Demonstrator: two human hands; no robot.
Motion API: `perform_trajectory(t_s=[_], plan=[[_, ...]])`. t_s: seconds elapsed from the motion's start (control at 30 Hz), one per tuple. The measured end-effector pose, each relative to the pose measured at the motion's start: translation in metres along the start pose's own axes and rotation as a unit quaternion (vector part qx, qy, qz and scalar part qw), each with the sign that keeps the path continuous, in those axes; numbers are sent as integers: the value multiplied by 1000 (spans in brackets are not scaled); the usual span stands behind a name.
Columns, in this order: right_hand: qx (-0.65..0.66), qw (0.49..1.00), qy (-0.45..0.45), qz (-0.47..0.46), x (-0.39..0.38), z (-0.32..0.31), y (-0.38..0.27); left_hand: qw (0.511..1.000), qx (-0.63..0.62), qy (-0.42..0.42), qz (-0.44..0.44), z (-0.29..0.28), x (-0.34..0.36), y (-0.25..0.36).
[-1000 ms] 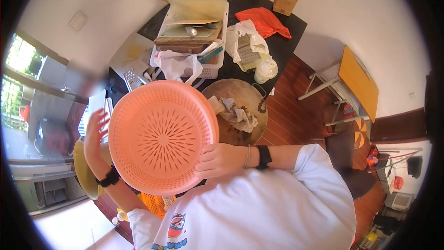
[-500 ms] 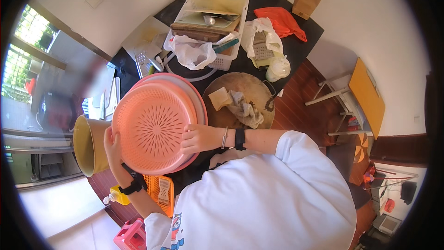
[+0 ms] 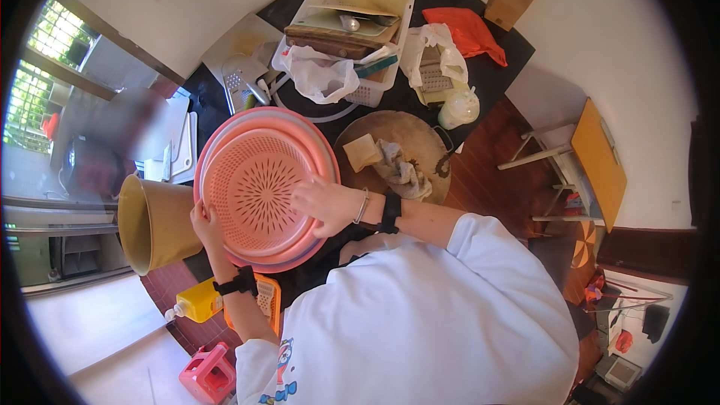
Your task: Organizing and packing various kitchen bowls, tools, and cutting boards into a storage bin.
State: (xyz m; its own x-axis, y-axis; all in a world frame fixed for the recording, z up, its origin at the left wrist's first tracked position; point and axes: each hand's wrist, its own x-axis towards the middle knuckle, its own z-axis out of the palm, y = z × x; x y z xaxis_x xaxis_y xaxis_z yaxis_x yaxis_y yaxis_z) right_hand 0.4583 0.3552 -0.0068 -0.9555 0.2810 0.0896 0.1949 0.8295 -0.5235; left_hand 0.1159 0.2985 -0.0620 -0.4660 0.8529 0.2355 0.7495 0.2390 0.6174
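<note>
A round pink colander (image 3: 262,189) with slotted holes sits inside a stack of wider pink basins (image 3: 328,154). My left hand (image 3: 207,229) is closed at the left side of the colander's rim, its fingertips over the edge. Over the right side of the rim is my right hand (image 3: 324,204), its fingers apart and reaching over the inner wall; it grips nothing that I can see. Just right of the stack lies a round wooden board (image 3: 354,132), carrying a pale block (image 3: 362,153) and a crumpled grey cloth (image 3: 405,172).
A tan bin (image 3: 169,214) stands left of the stack, above a yellow bottle (image 3: 199,301) and an orange basket (image 3: 268,292). Beyond are a loaded white basket (image 3: 367,95), a grater (image 3: 435,77), a lidded cup (image 3: 459,109) and a red bag (image 3: 469,34). A knife (image 3: 166,161) lies at left.
The colander, tilted up over the basins before, now rests lower and more level inside them. My right hand has loosened from the rim and spread its fingers; my left hand has stayed at the left edge.
</note>
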Motion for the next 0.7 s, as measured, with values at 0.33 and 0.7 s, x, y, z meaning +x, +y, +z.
perform_trajectory(t_s=[0.33, 0.7], plan=[[-48, 953, 230, 194, 9, 30, 3, 985, 161, 48, 26, 12, -10, 13], [-116, 961, 173, 184, 16, 23, 16, 984, 119, 129, 42, 16, -13, 37]])
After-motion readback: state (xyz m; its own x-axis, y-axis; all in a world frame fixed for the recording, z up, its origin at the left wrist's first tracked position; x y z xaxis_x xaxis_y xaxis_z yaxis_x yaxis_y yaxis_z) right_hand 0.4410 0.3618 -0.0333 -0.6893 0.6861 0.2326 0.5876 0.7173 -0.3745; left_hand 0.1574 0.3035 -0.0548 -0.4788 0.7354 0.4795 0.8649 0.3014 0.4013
